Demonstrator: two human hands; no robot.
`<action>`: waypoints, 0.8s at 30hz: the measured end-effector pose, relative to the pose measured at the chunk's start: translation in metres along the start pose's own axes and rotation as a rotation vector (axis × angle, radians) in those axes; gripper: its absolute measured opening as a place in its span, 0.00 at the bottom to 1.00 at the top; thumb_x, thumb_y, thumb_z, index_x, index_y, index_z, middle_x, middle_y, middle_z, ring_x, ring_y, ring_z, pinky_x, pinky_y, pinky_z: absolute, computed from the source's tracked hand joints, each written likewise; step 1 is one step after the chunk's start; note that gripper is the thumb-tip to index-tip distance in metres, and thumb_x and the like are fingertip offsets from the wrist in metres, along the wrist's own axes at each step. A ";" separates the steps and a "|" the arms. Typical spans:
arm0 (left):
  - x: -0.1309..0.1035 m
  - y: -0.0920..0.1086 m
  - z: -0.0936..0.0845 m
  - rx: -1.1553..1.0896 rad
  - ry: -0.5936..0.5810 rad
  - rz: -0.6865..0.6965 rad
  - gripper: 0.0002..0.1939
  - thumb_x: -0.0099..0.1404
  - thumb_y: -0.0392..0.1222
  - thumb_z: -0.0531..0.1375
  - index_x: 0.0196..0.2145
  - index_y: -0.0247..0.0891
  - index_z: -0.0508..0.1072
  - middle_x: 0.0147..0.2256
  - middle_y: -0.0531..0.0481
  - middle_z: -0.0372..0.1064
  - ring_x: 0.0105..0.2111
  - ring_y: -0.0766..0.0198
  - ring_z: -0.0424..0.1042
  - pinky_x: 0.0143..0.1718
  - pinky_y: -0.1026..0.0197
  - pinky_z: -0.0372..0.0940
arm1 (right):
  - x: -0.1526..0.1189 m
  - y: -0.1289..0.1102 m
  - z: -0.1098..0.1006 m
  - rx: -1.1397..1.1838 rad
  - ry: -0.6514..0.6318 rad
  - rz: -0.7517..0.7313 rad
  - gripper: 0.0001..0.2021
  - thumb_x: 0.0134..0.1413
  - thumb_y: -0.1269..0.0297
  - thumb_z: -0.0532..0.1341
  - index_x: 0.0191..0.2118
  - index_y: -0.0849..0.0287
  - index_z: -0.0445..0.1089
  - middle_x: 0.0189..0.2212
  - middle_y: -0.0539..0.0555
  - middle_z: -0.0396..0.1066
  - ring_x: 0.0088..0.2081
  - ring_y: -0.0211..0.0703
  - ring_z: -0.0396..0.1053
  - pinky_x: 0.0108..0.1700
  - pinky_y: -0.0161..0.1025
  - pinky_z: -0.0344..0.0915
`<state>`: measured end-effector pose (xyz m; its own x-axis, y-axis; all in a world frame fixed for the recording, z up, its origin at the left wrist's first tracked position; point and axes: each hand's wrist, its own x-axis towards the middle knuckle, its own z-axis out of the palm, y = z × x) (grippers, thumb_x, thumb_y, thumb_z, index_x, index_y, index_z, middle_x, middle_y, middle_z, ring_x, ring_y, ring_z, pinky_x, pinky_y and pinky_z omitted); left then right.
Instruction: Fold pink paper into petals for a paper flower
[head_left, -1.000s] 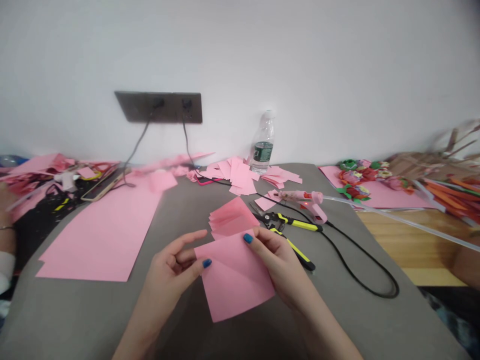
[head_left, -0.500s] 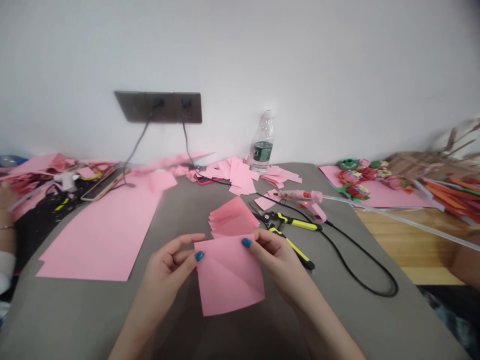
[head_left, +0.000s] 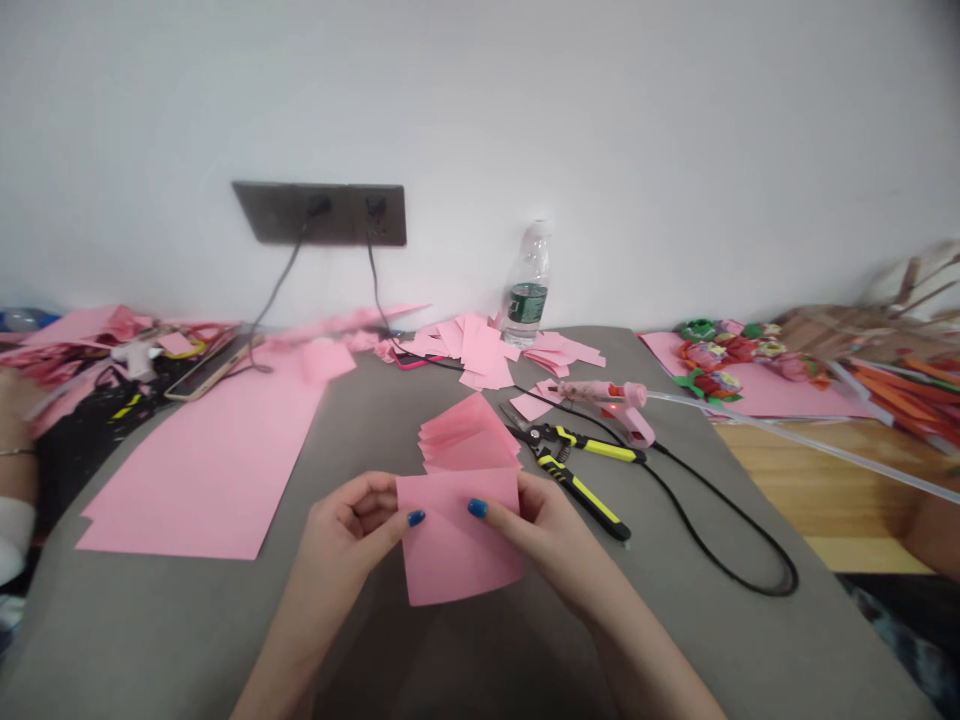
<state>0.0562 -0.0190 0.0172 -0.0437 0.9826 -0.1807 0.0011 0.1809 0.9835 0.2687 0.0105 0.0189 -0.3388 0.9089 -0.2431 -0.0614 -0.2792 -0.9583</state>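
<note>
A pink paper square point(head_left: 461, 560) hangs upright between my two hands, near the front middle of the grey table. My left hand point(head_left: 356, 530) pinches its left edge, thumb on the near face and fingers curled behind. On the right edge, my right hand point(head_left: 536, 520) grips it the same way, its fingers mostly hidden by the sheet. Just beyond the held square lies a small stack of pink squares point(head_left: 469, 430). Yellow-and-black pliers point(head_left: 577, 460) rest to the right of that stack, and a pink glue gun point(head_left: 607, 395) lies behind them.
Large pink sheets point(head_left: 210, 470) cover the left side. A water bottle point(head_left: 526, 290) stands by the wall among pink strips point(head_left: 480, 350). Black cable point(head_left: 697, 540) loops at right. Paper flowers point(head_left: 712, 355) sit at the back right. Another person's hand point(head_left: 15, 410) shows at far left.
The held square has risen slightly at its lower edge and looks shorter. My thumbs have moved inward over its face and a little lower.
</note>
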 end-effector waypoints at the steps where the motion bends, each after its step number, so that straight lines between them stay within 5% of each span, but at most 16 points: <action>1: -0.001 0.001 0.000 0.005 0.003 0.001 0.08 0.59 0.42 0.68 0.37 0.37 0.78 0.35 0.47 0.81 0.36 0.59 0.80 0.38 0.63 0.74 | 0.000 0.002 0.000 0.005 0.001 0.015 0.19 0.48 0.49 0.72 0.36 0.61 0.78 0.30 0.53 0.76 0.32 0.45 0.70 0.35 0.38 0.64; 24: -0.008 0.012 0.014 0.129 -0.033 -0.014 0.11 0.57 0.47 0.67 0.24 0.37 0.78 0.26 0.49 0.75 0.29 0.59 0.72 0.32 0.62 0.67 | 0.001 0.004 -0.004 0.081 0.099 0.033 0.20 0.44 0.48 0.74 0.34 0.62 0.79 0.30 0.56 0.79 0.31 0.46 0.73 0.33 0.38 0.66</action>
<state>0.0704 -0.0238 0.0305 -0.0119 0.9803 -0.1972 0.1289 0.1970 0.9719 0.2717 0.0110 0.0140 -0.2478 0.9237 -0.2921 -0.1284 -0.3302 -0.9351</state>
